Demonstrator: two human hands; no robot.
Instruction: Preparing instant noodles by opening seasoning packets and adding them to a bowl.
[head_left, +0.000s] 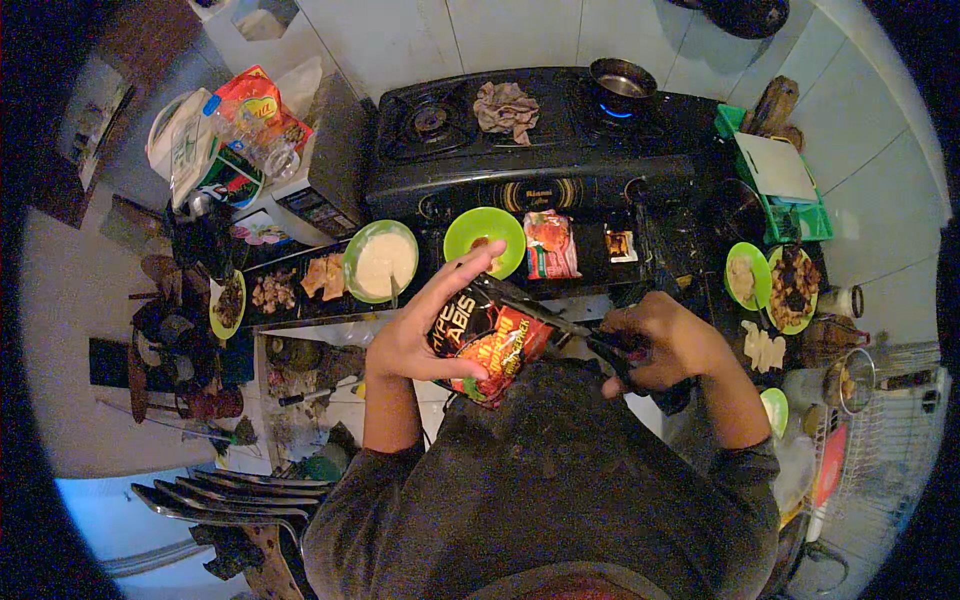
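In front of my chest, my left hand (427, 322) grips a black and red packet of instant noodles (487, 337), thumb on its near face. A pair of scissors (600, 341) with dark handles is in my right hand (667, 341). The blades lie along the packet's right-hand edge; I cannot tell how far they have cut. Just beyond the packet stands a green bowl (499, 225) holding a little seasoning, partly hidden by my left fingers. To its right lie a red and white noodle packet (551, 244) and a small sachet (621, 246).
A small pot (622, 81) sits over a lit blue flame on the black gas stove (532, 169). A crumpled cloth (506, 111) lies between the burners. Left is a bowl of pale batter (384, 261) with a spoon; right are green plates of food (793, 289) and a green basket (814, 217).
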